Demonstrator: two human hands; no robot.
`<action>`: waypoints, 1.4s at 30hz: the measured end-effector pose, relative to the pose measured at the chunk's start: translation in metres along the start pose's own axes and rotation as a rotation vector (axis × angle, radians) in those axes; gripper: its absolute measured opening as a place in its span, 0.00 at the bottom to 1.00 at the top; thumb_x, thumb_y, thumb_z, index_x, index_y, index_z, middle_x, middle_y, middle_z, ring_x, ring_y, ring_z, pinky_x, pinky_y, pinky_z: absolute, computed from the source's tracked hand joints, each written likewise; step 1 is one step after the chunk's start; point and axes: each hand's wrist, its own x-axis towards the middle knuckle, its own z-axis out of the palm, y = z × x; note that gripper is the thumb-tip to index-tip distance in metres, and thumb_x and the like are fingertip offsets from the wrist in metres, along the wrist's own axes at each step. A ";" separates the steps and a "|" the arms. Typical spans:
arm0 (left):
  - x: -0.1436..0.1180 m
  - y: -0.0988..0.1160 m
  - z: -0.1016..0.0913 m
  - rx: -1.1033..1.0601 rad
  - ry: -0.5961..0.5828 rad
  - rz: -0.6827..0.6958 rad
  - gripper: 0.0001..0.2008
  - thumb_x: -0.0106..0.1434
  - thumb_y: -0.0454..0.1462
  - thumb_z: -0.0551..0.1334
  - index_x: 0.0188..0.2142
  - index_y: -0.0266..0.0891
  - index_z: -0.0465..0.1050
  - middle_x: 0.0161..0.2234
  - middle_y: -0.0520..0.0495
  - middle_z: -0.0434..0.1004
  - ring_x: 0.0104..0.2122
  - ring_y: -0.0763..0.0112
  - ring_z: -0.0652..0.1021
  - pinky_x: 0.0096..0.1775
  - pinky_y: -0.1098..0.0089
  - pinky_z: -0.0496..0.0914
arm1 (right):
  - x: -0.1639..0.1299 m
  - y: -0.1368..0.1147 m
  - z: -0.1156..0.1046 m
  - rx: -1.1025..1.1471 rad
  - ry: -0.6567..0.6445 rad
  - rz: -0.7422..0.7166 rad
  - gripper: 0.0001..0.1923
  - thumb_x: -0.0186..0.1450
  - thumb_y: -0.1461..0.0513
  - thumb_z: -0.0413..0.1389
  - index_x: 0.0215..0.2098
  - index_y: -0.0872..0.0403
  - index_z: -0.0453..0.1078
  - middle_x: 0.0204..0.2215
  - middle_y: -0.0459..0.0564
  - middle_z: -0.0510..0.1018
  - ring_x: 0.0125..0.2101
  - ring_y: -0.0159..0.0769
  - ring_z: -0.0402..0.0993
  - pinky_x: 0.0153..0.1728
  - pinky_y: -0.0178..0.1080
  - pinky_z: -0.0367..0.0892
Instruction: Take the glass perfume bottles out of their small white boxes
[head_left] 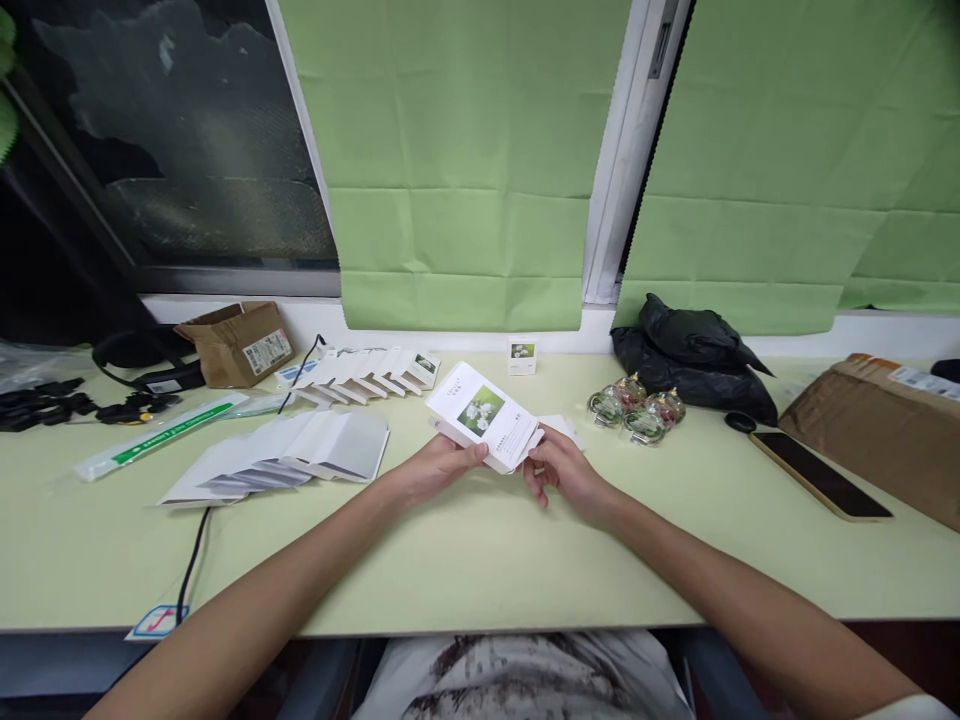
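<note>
A white paper box with a green picture of white flowers is held tilted above the middle of the table. My left hand grips its lower left side, thumb on the front face and fingers underneath. At the box's right end, where small flaps stand out, my right hand is closed with its fingertips on a flap. A flat white piece lies on the table behind my right hand. To the left are a fanned stack of flat white cartons and a row of white boxes.
One small flower box stands by the wall. Glass-like ornaments, a black plastic bag, a phone and a brown carton lie right. Left are an open cardboard box, a green-white packet and black cables.
</note>
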 end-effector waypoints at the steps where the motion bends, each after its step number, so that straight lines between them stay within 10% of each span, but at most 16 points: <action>1: 0.000 0.000 0.000 -0.011 0.011 0.000 0.29 0.64 0.46 0.73 0.61 0.40 0.74 0.62 0.32 0.74 0.59 0.45 0.77 0.56 0.53 0.70 | 0.000 -0.001 0.001 0.008 0.003 0.006 0.14 0.64 0.58 0.57 0.47 0.52 0.70 0.29 0.45 0.78 0.18 0.31 0.71 0.14 0.33 0.67; 42: 0.000 0.005 0.006 -0.145 0.034 -0.025 0.24 0.72 0.47 0.64 0.63 0.40 0.71 0.61 0.34 0.76 0.61 0.50 0.76 0.61 0.53 0.68 | -0.005 -0.012 0.003 0.176 -0.070 0.158 0.22 0.63 0.58 0.66 0.53 0.50 0.69 0.32 0.44 0.77 0.21 0.25 0.68 0.15 0.27 0.65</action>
